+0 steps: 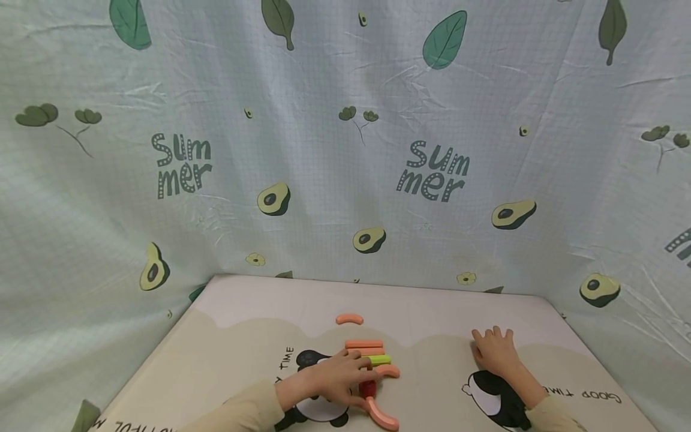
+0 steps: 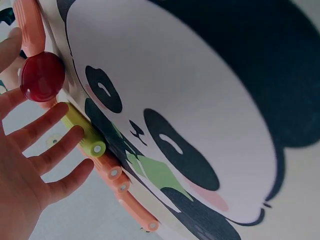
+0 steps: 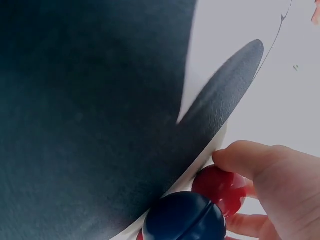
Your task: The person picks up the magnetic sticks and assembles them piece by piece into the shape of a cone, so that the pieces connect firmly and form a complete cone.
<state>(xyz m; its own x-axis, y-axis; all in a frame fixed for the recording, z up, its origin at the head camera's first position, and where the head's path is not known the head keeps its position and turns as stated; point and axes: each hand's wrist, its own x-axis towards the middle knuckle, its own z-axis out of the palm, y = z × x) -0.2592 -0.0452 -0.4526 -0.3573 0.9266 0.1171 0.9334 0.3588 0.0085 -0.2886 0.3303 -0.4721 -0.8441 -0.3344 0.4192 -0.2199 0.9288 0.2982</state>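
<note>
Flanking a red ball (image 2: 44, 77) with left hand (image 1: 339, 377) (spreading outer fingers (image 2: 59, 149), whether pinching unclear), pinching another red ball (image 3: 219, 189) with right hand (image 1: 495, 352)

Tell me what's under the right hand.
By the right hand, its wrist view shows a glossy red ball and a dark-blue ball. In the head view, the hand covers both and the printed tabletop below.

The right wrist view's bottom edge crops a blue ball (image 3: 182, 216) that partly hides a red ball (image 3: 220, 187).
</note>
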